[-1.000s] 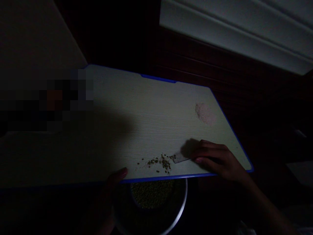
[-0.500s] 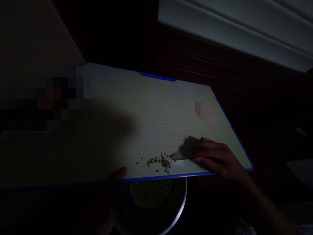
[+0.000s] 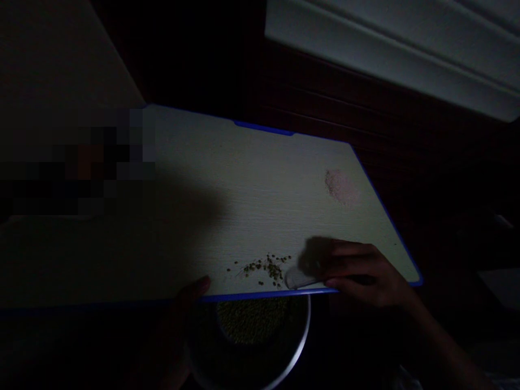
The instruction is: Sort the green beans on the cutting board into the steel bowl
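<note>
A pale white board with a blue rim (image 3: pixel 264 168) lies tilted across the view. Its near edge is gripped by my left hand (image 3: pixel 193 290), with the thumb on top and the other fingers hidden below. My right hand (image 3: pixel 361 271) pinches a thin, flat, pale tool with a rounded tip (image 3: pixel 298 277); dim light hides its exact kind. That tip rests on the board by the near rim, just right of a scatter of small green beans (image 3: pixel 272 268). Under the near edge sits a round metal bowl (image 3: pixel 303 346) containing many green beans (image 3: pixel 252 319).
A patch of pinkish grains (image 3: pixel 341 187) lies toward the board's right end. White ledges (image 3: pixel 385 59) stand at the upper right, beyond dark reddish panelling (image 3: pixel 309 103). A blurred-out patch (image 3: pixel 77 168) covers the left side. The surroundings are very dark.
My right hand has moved down toward the near rim with the flat tool, whose wider face now shows. My left hand and the scattered beans look nearly unmoved.
</note>
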Demonstrator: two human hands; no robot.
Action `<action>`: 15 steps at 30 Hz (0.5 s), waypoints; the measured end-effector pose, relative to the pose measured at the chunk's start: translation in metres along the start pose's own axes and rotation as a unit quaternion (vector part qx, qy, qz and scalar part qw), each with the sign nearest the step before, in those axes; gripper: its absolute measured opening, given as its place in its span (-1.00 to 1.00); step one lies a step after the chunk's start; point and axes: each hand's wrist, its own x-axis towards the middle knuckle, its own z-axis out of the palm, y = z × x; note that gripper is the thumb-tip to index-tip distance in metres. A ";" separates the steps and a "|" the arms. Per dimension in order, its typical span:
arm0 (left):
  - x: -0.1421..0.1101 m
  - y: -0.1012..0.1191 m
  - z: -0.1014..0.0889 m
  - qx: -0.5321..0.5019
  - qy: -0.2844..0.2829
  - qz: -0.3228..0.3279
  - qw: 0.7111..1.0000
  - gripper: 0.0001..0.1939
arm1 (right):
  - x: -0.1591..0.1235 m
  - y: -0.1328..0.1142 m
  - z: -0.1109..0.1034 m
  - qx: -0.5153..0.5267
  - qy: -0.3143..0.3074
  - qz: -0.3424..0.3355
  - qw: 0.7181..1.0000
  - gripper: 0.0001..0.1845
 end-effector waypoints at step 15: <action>0.016 -0.023 -0.010 0.033 -0.014 0.040 0.999 -0.44 | 0.004 0.005 0.005 -0.067 0.085 0.044 0.993 -0.87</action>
